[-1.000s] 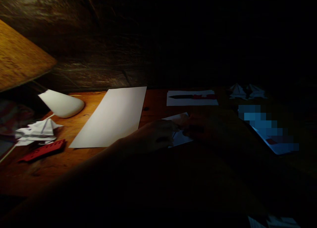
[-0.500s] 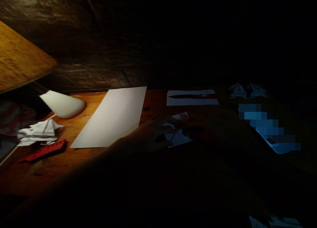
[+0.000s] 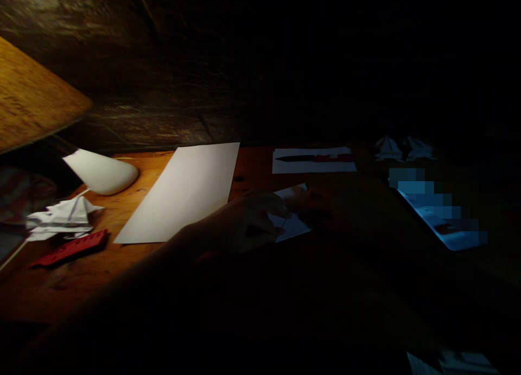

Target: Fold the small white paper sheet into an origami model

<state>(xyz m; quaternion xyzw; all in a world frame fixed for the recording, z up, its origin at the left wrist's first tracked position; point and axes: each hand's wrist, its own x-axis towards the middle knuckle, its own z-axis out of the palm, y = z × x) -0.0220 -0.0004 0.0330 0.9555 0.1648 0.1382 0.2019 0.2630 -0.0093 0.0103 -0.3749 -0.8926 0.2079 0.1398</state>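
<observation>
In the head view, a small folded piece of white paper [image 3: 295, 227] lies on the dark part of the wooden table between my two hands. My left hand [image 3: 258, 218] reaches in from the lower left. Its fingers are curled, with thumb and forefinger closed at the paper's left side. My right hand [image 3: 323, 207] is at the paper's right edge, almost lost in shadow, its finger positions hidden by the dark. Behind them a knife [image 3: 313, 158] with a dark blade and red handle rests on a stack of white paper [image 3: 280, 169].
A large white sheet [image 3: 183, 196] lies left of centre. Further left are a lamp [image 3: 103, 171], a crumpled folded paper [image 3: 67, 217] and a red notched object [image 3: 71, 248]. On the right are a lit phone [image 3: 433, 217] and two folded paper shapes [image 3: 388, 148]. More paper [image 3: 464, 362] shows lower right.
The fingers of my left hand have drawn together and curled at the paper's left side; before, they were spread more. The right hand stays at the paper's right edge. The view has shifted slightly.
</observation>
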